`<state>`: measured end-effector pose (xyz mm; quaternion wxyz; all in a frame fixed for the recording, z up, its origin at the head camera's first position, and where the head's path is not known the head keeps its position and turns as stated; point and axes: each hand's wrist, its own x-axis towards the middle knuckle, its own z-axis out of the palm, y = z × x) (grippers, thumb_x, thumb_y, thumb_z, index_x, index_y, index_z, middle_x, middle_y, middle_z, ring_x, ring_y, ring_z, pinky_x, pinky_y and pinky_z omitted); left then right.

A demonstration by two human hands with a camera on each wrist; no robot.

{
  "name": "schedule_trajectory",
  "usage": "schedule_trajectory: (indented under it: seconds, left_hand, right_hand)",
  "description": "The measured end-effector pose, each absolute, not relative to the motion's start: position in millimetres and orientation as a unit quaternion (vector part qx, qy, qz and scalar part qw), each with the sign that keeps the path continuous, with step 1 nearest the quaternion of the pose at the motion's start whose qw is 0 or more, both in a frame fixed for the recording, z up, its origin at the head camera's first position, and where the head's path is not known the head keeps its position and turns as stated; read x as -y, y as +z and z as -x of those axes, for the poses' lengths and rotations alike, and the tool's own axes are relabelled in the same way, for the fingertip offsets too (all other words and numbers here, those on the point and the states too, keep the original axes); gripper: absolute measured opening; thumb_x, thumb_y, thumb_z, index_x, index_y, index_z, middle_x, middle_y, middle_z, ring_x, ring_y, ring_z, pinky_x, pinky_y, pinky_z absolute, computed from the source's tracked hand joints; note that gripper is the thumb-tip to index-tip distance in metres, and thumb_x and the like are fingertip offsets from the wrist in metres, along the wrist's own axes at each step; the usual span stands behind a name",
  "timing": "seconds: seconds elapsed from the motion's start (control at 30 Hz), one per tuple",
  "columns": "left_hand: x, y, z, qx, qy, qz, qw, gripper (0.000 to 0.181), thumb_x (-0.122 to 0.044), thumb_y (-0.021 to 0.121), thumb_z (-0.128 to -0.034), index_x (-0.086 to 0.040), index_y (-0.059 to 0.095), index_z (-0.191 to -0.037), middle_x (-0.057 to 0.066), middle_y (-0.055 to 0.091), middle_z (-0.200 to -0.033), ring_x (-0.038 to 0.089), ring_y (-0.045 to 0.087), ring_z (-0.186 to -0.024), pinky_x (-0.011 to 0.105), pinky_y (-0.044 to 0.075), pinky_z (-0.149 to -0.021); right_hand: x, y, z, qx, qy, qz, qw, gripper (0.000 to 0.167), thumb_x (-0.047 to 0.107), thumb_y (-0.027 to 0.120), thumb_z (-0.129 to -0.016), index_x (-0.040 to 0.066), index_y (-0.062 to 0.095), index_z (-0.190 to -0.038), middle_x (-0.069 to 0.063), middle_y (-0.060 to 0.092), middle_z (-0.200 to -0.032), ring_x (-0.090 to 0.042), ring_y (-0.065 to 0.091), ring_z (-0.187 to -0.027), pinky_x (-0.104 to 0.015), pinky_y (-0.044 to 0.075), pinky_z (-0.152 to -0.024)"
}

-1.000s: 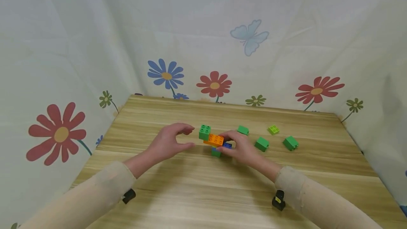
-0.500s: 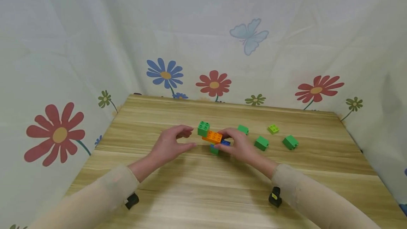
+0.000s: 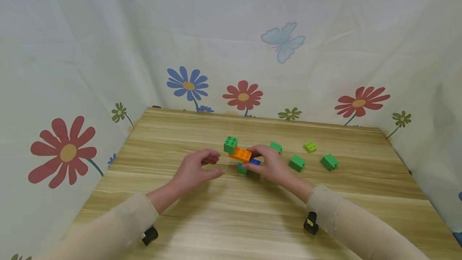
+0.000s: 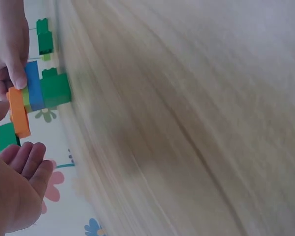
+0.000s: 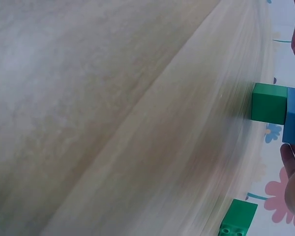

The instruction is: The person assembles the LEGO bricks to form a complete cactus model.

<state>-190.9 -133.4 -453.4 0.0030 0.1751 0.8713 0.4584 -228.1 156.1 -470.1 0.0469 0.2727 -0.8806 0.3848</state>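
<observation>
My right hand [image 3: 272, 166] pinches a stack of toy building bricks near the table's middle. An orange brick [image 3: 241, 154] lies across the upper part, and a green brick [image 3: 230, 145] sits on its left end. Beneath the orange one, the left wrist view shows a thin yellow-green brick [image 4: 25, 100], a blue brick [image 4: 34, 84] and a green brick [image 4: 56, 90] at the bottom. Left of the stack hovers my left hand [image 3: 193, 170], thumb and fingers apart with nothing between them. Part of the blue brick is hidden behind the right fingers in the head view.
Loose green bricks [image 3: 297, 163] lie right of the stack on the wooden table [image 3: 231, 220], one partly behind my right hand. A flat lime brick [image 3: 310, 147] is farther back. A flowered cloth [image 3: 216, 31] hangs behind the table.
The brick stack and my right hand have shifted slightly left and away from me. My left hand has dropped a little toward me, still apart from the bricks.
</observation>
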Motion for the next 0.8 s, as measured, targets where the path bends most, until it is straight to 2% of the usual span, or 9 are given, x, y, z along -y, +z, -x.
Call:
schedule_trajectory:
  seconds: [0.33, 0.8]
  left_hand:
    - [110, -463, 179, -0.856, 0.492, -0.156, 0.022, 0.047, -0.027, 0.089, -0.0902, -0.004, 0.072, -0.128, 0.011, 0.075, -0.127, 0.025, 0.073, -0.113, 0.047, 0.058, -0.103]
    - [75, -467, 171, -0.837, 0.541, -0.075, 0.033, 0.059, -0.035, 0.088, -0.0916, -0.005, 0.068, -0.138, 0.011, 0.072, -0.133, 0.029, 0.071, -0.121, 0.046, 0.057, -0.104]
  right_hand:
    - [-168, -464, 218, 0.882, 0.385, -0.269, 0.034, 0.053, 0.033, 0.082, -0.097, 0.006, 0.068, -0.140, -0.009, 0.074, -0.131, -0.028, 0.071, -0.120, -0.051, 0.057, -0.103]
    - [-190, -464, 215, 0.877, 0.389, -0.277, 0.053, 0.049, 0.024, 0.083, -0.096, 0.000, 0.068, -0.136, -0.015, 0.075, -0.128, -0.030, 0.074, -0.115, -0.053, 0.058, -0.101]
